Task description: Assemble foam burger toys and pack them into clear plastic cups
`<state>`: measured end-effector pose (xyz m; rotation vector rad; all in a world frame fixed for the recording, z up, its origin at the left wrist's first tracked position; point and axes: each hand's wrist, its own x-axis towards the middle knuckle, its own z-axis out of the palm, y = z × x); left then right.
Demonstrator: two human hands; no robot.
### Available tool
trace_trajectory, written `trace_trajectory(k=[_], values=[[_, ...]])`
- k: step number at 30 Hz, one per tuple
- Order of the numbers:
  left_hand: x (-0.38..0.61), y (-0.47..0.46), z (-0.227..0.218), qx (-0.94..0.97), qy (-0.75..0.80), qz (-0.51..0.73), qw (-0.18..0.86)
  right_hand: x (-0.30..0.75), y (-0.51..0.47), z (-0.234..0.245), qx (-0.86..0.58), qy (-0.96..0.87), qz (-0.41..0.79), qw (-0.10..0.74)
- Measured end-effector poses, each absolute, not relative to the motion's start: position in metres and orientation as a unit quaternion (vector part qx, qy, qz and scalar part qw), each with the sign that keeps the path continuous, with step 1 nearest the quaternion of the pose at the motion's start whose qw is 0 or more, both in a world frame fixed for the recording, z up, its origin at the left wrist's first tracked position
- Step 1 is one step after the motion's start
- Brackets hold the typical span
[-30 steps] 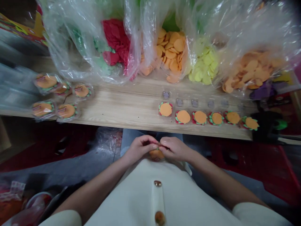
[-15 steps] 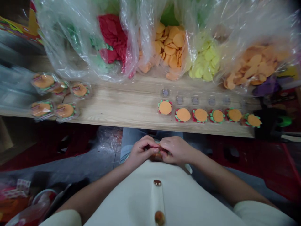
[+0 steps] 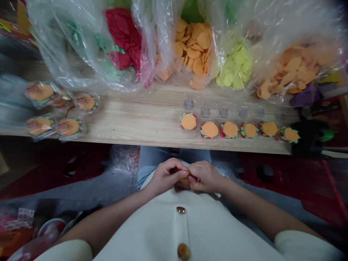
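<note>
Close to my body, below the table edge, my left hand (image 3: 170,176) and my right hand (image 3: 204,176) meet with fingertips pinched together. Between and just under them shows a small orange piece (image 3: 183,183), mostly covered by the fingers, so its exact kind cannot be made out. On the table ahead, to the right, several toy burgers (image 3: 209,129) of orange, red and green layers sit in a row of clear plastic cases. Each case's raised lid carries a small greyish insert (image 3: 206,112).
Clear bags along the back hold red pieces (image 3: 123,40), orange discs (image 3: 195,47), yellow pieces (image 3: 236,65) and more orange discs (image 3: 290,72). Several closed cases with toy burgers (image 3: 69,127) lie at the left. A black object (image 3: 308,136) stands at the table's right end.
The view has shifted slightly, so the table things appear a little further left and higher. Both hands stay pinched together at the lap around the orange piece.
</note>
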<state>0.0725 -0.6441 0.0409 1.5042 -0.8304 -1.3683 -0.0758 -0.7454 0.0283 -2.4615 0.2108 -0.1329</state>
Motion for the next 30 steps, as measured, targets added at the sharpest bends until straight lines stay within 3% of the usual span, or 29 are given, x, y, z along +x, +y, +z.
trace_trajectory(k=[7,14,20,26,30], values=[[0.085,-0.65,0.039,0.552,-0.282,-0.64,0.454,-0.073,-0.75,0.042,-0.929,0.106,-0.025,0.354],[0.086,-0.65,0.043,0.574,-0.393,-0.58,0.424,-0.076,-0.746,0.045,-0.937,0.1,-0.039,0.332],[0.08,-0.646,0.054,0.604,-0.401,-0.559,0.403,-0.08,-0.738,0.042,-0.937,0.073,-0.073,0.333],[0.089,-0.654,0.05,0.546,-0.265,-0.689,0.397,-0.078,-0.742,0.042,-0.907,0.107,-0.052,0.403],[0.093,-0.662,0.033,0.485,-0.135,-0.693,0.516,-0.071,-0.762,0.033,-0.831,0.238,-0.105,0.492]])
